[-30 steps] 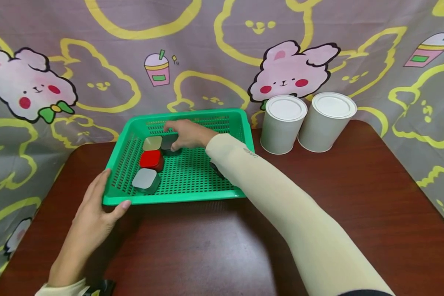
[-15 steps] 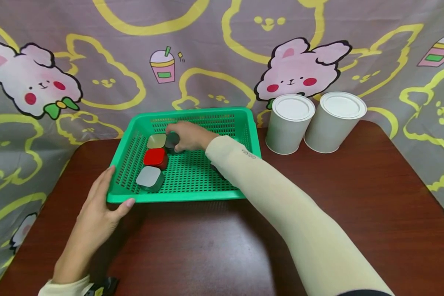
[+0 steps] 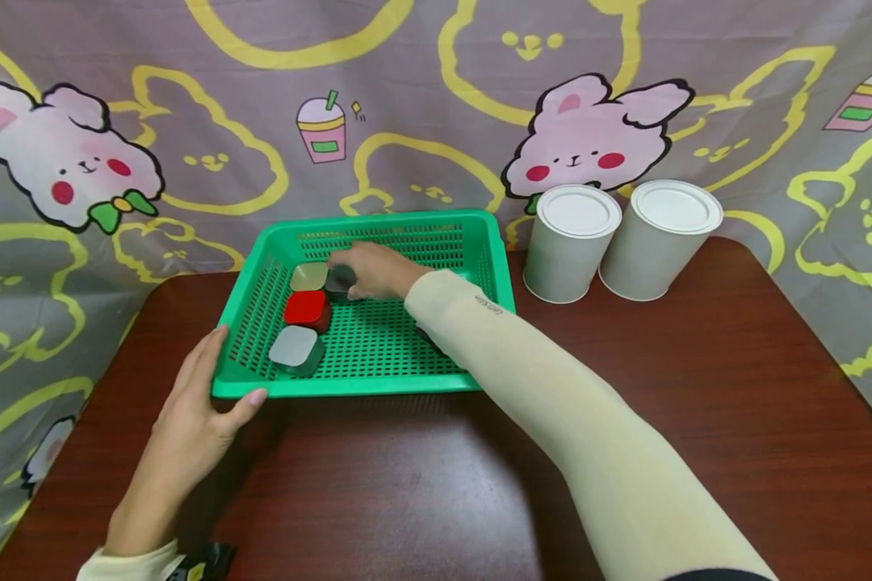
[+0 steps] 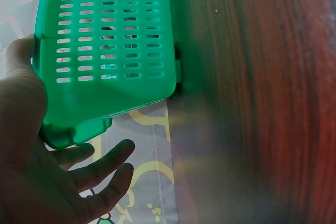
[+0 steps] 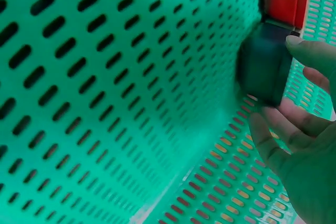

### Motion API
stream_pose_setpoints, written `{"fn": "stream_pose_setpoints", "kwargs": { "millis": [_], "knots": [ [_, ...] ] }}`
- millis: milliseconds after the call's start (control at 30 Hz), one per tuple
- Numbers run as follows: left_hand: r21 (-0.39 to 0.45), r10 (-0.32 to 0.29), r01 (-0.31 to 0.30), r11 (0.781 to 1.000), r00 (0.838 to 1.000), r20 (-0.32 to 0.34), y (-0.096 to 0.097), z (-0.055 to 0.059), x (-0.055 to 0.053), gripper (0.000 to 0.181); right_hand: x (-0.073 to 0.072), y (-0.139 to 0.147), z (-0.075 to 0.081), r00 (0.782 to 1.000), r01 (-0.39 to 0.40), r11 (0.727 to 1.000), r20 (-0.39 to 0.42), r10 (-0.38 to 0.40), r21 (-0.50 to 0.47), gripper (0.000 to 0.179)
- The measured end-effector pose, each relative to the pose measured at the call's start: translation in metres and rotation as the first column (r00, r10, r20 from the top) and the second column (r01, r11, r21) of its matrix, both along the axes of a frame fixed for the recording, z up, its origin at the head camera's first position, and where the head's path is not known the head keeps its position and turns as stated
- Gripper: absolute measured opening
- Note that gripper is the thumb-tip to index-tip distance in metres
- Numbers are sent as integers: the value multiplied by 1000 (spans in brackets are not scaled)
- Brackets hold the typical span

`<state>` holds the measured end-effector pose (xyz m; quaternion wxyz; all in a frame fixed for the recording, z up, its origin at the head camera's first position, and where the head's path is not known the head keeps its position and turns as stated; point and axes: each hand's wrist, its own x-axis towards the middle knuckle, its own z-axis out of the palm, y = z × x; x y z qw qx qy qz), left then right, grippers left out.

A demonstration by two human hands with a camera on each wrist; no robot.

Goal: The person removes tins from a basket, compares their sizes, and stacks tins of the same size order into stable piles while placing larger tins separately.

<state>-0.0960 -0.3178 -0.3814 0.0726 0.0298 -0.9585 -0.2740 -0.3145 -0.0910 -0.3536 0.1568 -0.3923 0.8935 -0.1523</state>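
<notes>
In the head view a green perforated plastic basket (image 3: 378, 386) sits on the table, tilted slightly in the picture. My left hand (image 3: 189, 436) grips its near left corner, thumb on the front rim and fingers along the left side. Inside the basket my right hand (image 3: 375, 271) holds a dark rounded-square box (image 3: 340, 282) between thumb and fingers; the hand partly covers it. Beside that box stands a cream-topped box (image 3: 308, 277). Nearer lie a red box (image 3: 307, 311) and a grey-topped box (image 3: 296, 349). The right wrist view shows the dark box (image 5: 265, 66) against the red one.
Two pale cylindrical cans (image 3: 572, 242) with white lids stand close together right of the basket. A printed cloth (image 3: 421, 97) hangs behind the dark wooden table (image 3: 407, 484). My right forearm in its sleeve (image 3: 538, 371) crosses over the basket's front right part.
The right hand's fingers have come down around the dark box, which sits a little closer to the cream-topped box. The left hand stays at the basket corner; the head view has shifted slightly.
</notes>
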Motion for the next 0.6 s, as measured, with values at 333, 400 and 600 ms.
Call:
{"fn": "stream_pose_setpoints", "kwargs": {
  "millis": [333,400,600],
  "knots": [
    [5,-5,5,1000,1000,-3,0,1,0,102,-4,-2,-6,1000,12,1000,-21,-11,9,51],
    [5,-3,3,1000,1000,2,0,1,0,102,-5,-3,-7,1000,16,1000,-24,-16,9,53],
    [5,3,-3,1000,1000,13,0,0,-1,103,-6,-3,-8,1000,18,1000,-25,-18,12,54]
  ]
}}
